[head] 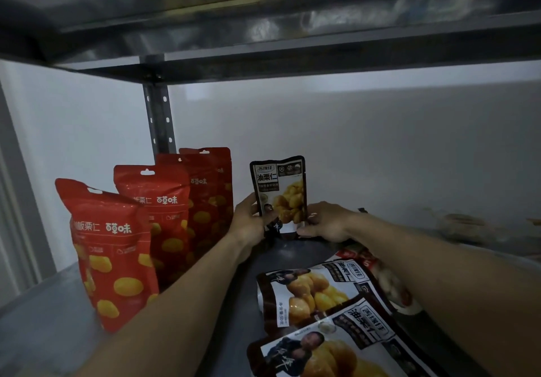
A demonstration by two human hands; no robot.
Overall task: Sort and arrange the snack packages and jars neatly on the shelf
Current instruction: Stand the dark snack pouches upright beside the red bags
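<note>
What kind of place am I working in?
Likely a storeroom or shop stockroom: metal shelf, slotted post, red snack bags in a row; left hand and right hand hold a dark bag upright.

Four red plastic stand-up pouches [164,215] printed with yellow chestnuts stand upright at the left of the grey metal shelf [44,332]. They form a staggered row running toward the back, each partly covering the one behind. Just right of the rearmost, a black-and-white pouch [281,189] picturing yellow chestnuts is upright, face forward. Its lower edge is pinched between the left hand [248,224] and the right hand [325,224]. Two pouches of the same design lie flat and face-up at front right, the farther flat pouch [316,291] overlapping with the nearer flat pouch [336,347].
</note>
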